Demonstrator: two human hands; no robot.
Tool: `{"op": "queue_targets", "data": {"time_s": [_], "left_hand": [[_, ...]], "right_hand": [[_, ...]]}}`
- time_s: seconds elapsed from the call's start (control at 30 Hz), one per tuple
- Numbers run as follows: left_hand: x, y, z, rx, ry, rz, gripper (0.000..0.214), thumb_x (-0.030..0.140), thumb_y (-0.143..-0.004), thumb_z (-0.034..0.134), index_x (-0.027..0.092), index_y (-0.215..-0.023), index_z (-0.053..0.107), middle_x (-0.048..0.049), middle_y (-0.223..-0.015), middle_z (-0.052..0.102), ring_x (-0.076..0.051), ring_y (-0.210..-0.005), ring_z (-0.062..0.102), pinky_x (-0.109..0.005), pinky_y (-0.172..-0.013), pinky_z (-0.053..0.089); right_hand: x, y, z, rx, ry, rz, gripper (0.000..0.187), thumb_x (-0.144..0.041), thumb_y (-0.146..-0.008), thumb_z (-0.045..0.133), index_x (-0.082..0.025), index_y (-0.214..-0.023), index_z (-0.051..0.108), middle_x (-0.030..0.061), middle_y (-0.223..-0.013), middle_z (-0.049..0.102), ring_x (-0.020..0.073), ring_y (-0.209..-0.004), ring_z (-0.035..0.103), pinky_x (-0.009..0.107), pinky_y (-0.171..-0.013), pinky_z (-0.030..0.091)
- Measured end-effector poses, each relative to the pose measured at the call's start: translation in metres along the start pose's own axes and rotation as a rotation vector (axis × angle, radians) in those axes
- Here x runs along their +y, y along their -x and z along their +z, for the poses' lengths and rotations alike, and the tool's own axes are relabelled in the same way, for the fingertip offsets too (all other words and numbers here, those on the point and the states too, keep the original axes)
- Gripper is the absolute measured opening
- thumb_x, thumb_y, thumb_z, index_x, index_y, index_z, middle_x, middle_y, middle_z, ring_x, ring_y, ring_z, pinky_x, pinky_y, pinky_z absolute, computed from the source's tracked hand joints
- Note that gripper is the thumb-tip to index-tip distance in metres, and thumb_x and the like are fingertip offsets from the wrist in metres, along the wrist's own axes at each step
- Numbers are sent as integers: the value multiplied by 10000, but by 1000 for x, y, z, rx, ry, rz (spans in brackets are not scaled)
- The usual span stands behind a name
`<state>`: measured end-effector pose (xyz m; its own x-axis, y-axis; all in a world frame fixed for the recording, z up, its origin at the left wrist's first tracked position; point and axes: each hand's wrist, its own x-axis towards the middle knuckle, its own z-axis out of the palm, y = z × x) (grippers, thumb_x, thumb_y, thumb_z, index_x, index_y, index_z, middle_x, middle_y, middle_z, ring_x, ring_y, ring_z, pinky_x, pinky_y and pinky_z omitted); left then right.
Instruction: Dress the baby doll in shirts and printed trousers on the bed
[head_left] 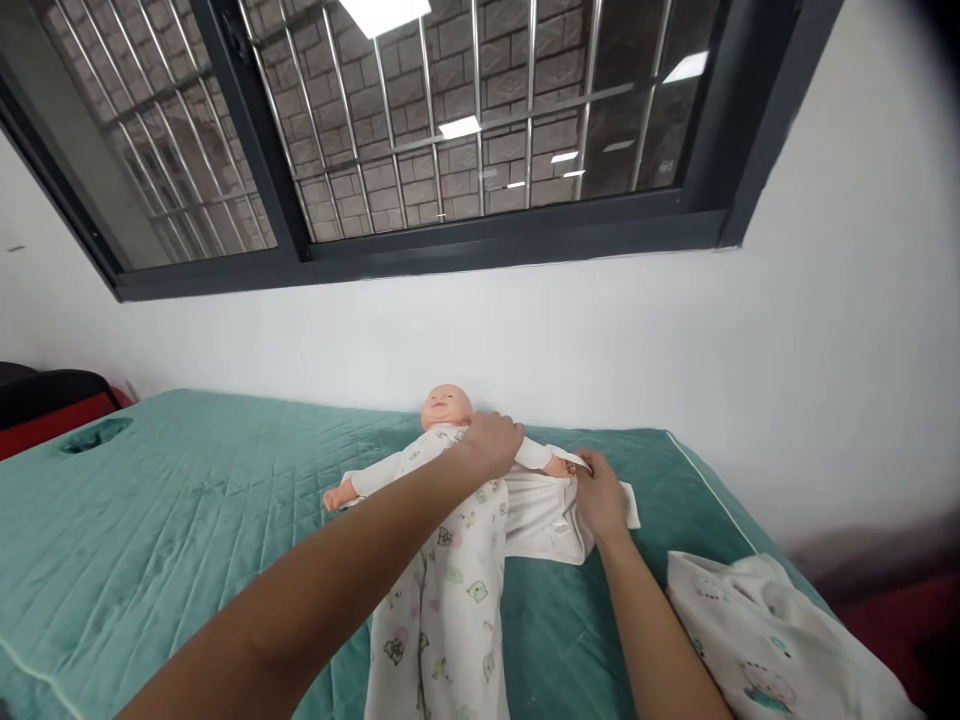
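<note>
A baby doll (pixel 445 405) lies on its back, dressed in a white printed baby suit (pixel 465 580) with long white sleeves. My left hand (pixel 492 443) is closed at the doll's shoulder, its fingers curled over the clothing there; what lies under them is partly hidden. A plain white cloth garment (pixel 546 520) is spread beneath the doll's outstretched arm on the right side. Close to the doll's small hand (pixel 559 466), my right hand (pixel 600 492) pinches a white fabric edge between thumb and fingers.
The doll rests on a green quilted bed cover (pixel 225 500) with a hole at the far left. Another white printed cloth (pixel 780 640) lies crumpled at the right. Behind stand a white wall (pixel 300 340) and a barred window (pixel 480 225). A black-and-red object (pixel 60 405) sits at left.
</note>
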<state>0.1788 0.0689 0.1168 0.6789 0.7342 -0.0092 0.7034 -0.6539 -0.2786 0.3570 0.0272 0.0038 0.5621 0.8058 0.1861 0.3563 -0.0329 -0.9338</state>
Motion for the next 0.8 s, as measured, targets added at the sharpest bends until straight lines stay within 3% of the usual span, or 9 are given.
{"op": "queue_targets", "data": {"time_s": [0.2, 0.37, 0.5, 0.6, 0.7, 0.8], "left_hand": [[-8, 12, -9, 19, 16, -12, 344, 277, -843, 569, 133, -1153, 543, -151, -1102, 633, -288, -1014, 596, -406, -791, 484], [0, 15, 2, 24, 85, -20, 394, 386, -866, 558, 139, -1172, 529, -153, -1119, 639, -295, -1013, 607, -427, -796, 496], [9, 8, 12, -1, 168, -13, 447, 457, -870, 551, 140, -1185, 525, -149, -1152, 638, -303, -1036, 609, -452, -823, 497], [9, 13, 12, -23, 224, -11, 499, 486, -846, 588, 157, -1215, 517, -138, -1207, 623, -301, -1095, 592, -425, -846, 500], [0, 43, 15, 113, 383, -38, 417, 448, -895, 530, 204, -1233, 519, -100, -1241, 617, -266, -1160, 564, -400, -924, 479], [-10, 96, 33, 425, 698, -232, 338, 405, -946, 450, 250, -1237, 525, -56, -1297, 603, -232, -1240, 521, -410, -1051, 419]], "right_hand": [[3, -3, 2, 0, -273, 45, 265, -349, -651, 563, -217, -873, 622, 53, -917, 692, 245, -895, 621, 383, -832, 474], [4, -7, 3, -47, -761, 178, 356, -234, -535, 679, -239, -871, 564, 16, -974, 701, 197, -894, 672, 346, -820, 535], [8, -13, 3, -65, -1005, 247, 258, -231, -643, 634, -261, -882, 542, -9, -1035, 681, 151, -958, 672, 342, -905, 532], [11, -15, 1, -24, -1025, 259, 162, -235, -721, 576, -269, -870, 523, -9, -1063, 664, 146, -958, 673, 361, -892, 550], [11, -15, -2, 13, -999, 285, 194, -160, -710, 562, -271, -861, 514, -7, -1053, 654, 149, -919, 674, 359, -807, 581], [6, -11, -2, 24, -988, 328, 291, -105, -651, 625, -264, -871, 519, -11, -1026, 659, 136, -813, 664, 308, -681, 579]]}}
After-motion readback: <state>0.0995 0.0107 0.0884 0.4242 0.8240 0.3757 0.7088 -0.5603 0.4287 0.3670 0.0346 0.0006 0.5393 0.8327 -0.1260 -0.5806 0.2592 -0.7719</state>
